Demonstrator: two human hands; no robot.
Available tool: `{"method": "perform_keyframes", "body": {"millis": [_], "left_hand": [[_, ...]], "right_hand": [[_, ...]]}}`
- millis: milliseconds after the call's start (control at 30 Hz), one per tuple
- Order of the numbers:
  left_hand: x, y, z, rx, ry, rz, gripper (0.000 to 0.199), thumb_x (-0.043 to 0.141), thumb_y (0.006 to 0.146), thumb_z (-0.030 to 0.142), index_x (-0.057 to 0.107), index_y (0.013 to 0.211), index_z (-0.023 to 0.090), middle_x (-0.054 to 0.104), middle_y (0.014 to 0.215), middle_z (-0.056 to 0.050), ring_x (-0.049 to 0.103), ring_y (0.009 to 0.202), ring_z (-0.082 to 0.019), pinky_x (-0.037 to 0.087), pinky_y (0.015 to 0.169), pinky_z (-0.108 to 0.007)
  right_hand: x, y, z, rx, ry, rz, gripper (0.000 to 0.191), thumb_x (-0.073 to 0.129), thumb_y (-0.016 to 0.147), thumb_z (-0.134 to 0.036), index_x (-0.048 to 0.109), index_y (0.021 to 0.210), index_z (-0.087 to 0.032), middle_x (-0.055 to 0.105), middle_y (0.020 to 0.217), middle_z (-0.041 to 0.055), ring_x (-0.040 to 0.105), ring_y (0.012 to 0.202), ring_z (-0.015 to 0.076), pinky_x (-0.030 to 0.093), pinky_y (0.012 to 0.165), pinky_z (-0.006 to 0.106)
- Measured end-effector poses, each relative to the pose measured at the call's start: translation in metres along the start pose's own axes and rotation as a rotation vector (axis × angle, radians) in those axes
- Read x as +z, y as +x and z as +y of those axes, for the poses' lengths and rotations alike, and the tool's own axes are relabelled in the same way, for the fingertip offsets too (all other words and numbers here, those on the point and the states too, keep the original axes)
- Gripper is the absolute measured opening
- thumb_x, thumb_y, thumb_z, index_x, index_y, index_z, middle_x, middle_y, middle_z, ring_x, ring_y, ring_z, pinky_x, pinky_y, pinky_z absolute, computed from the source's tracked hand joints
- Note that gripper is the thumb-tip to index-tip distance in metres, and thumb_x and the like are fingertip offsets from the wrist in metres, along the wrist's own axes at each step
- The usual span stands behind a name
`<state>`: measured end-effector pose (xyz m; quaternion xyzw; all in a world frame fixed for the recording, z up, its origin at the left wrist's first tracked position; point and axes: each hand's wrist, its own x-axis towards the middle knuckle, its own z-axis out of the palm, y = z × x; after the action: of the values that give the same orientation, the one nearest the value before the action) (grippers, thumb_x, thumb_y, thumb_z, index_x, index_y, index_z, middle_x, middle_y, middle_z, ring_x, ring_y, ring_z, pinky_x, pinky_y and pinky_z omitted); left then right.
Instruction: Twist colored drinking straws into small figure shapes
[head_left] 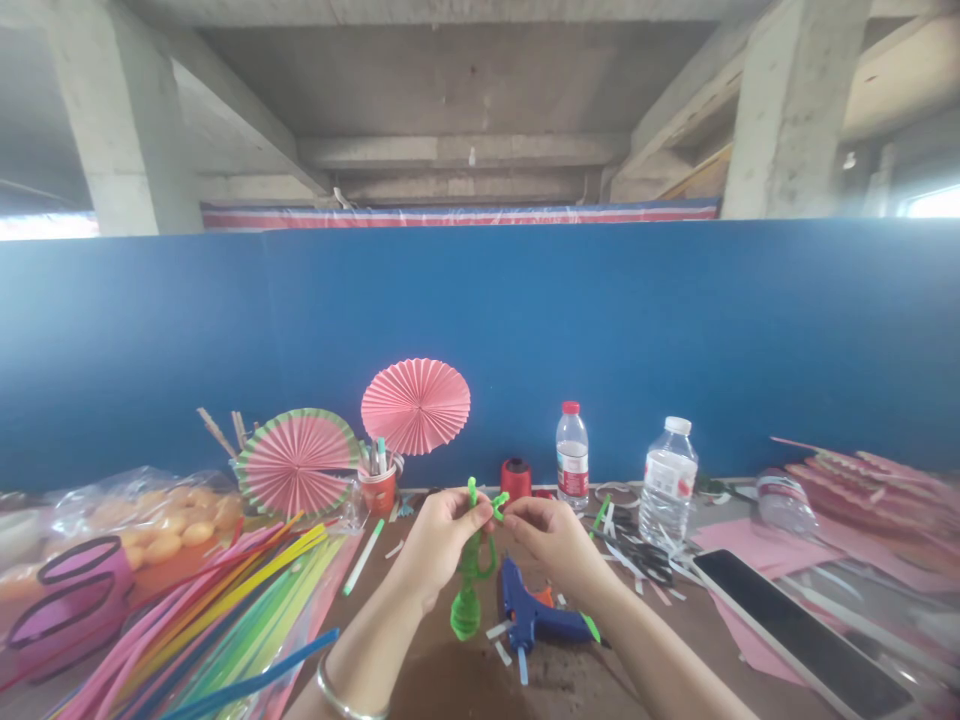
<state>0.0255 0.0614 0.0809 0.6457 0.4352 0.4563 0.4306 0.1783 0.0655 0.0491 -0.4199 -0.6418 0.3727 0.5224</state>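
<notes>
A bright green figure of bent pipe cleaners (466, 608) hangs upright below my fingers, with a thick coiled lower end. My left hand (448, 532) pinches its upper part between thumb and forefinger. On the right, my right hand (546, 530) has its thumb and forefinger closed on a short curled green end (501, 500) of the pipe cleaner. Both hands are close together above the table. A blue hot glue gun (536, 615) lies on the table just under my right hand. The fingers partly hide the middle of the green figure.
Coloured pipe cleaners (247, 610) lie at the left, near a bag of beige balls (169, 515). Pleated paper fans (416, 405) stand behind, beside a cup of pens (377, 490). Bottles (667, 490), black scissors (649, 560), a phone (799, 630) and pink paper (765, 545) are rightward. A blue partition (525, 320) closes the back.
</notes>
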Motion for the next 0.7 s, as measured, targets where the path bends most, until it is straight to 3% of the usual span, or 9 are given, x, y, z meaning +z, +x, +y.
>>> {"method": "perform_keyframes", "body": {"millis": [133, 233, 333, 433, 533, 600, 700], "left_hand": [[-0.001, -0.001, 0.003, 0.027, 0.078, -0.020, 0.029, 0.052, 0.073, 0.043, 0.058, 0.070, 0.015, 0.058, 0.062, 0.000, 0.045, 0.051, -0.010, 0.031, 0.047, -0.018], [-0.004, -0.003, 0.006, 0.072, 0.175, -0.138, 0.026, 0.053, 0.072, 0.039, 0.058, 0.064, 0.014, 0.058, 0.058, 0.000, 0.046, 0.049, -0.010, 0.033, 0.049, -0.020], [-0.004, -0.007, 0.001, 0.066, 0.376, -0.229, 0.022, 0.052, 0.071, 0.033, 0.057, 0.058, 0.016, 0.053, 0.048, 0.003, 0.043, 0.042, -0.011, 0.029, 0.043, -0.021], [0.001, -0.007, -0.008, 0.103, 0.579, -0.145, 0.015, 0.053, 0.066, 0.026, 0.056, 0.054, 0.018, 0.050, 0.044, 0.004, 0.042, 0.041, -0.012, 0.024, 0.043, -0.021], [0.005, -0.002, -0.014, 0.171, 0.658, 0.022, 0.014, 0.050, 0.067, 0.021, 0.055, 0.054, 0.019, 0.052, 0.049, 0.002, 0.046, 0.047, -0.013, 0.026, 0.046, -0.022], [0.005, 0.002, -0.014, 0.159, 0.595, 0.108, 0.019, 0.046, 0.071, 0.025, 0.054, 0.055, 0.019, 0.051, 0.049, 0.003, 0.045, 0.047, -0.013, 0.027, 0.047, -0.022], [0.000, 0.006, -0.012, 0.146, 0.395, 0.135, 0.022, 0.046, 0.073, 0.030, 0.054, 0.058, 0.017, 0.051, 0.051, 0.003, 0.047, 0.048, -0.012, 0.032, 0.049, -0.021]], "right_hand": [[-0.012, 0.004, 0.006, 0.024, -0.165, -0.018, 0.025, 0.054, 0.071, -0.036, 0.063, 0.060, -0.016, 0.048, 0.046, -0.0051, 0.035, 0.040, 0.0070, 0.026, 0.041, 0.020], [-0.024, 0.007, 0.006, 0.039, -0.272, -0.014, 0.029, 0.055, 0.069, -0.035, 0.058, 0.049, -0.015, 0.038, 0.040, -0.0067, 0.028, 0.039, 0.0063, 0.019, 0.040, 0.020], [-0.029, 0.006, -0.001, 0.067, -0.246, -0.017, 0.032, 0.051, 0.072, -0.038, 0.055, 0.050, -0.016, 0.032, 0.039, -0.0076, 0.024, 0.038, 0.0062, 0.016, 0.039, 0.020], [-0.021, 0.000, -0.010, 0.042, -0.287, 0.031, 0.031, 0.050, 0.074, -0.037, 0.055, 0.051, -0.016, 0.037, 0.041, -0.0063, 0.028, 0.040, 0.0071, 0.020, 0.041, 0.021], [-0.010, -0.008, -0.021, -0.105, -0.367, 0.093, 0.027, 0.048, 0.076, -0.032, 0.060, 0.058, -0.017, 0.050, 0.050, -0.0027, 0.042, 0.048, 0.0105, 0.028, 0.048, 0.022], [-0.005, -0.012, -0.026, -0.216, -0.396, 0.092, 0.024, 0.045, 0.077, -0.028, 0.062, 0.062, -0.018, 0.056, 0.057, -0.0007, 0.047, 0.053, 0.0124, 0.031, 0.052, 0.022], [-0.004, -0.014, -0.025, -0.336, -0.476, 0.003, 0.025, 0.046, 0.076, -0.021, 0.057, 0.054, -0.018, 0.053, 0.054, -0.0009, 0.046, 0.053, 0.0120, 0.030, 0.051, 0.021]]}}
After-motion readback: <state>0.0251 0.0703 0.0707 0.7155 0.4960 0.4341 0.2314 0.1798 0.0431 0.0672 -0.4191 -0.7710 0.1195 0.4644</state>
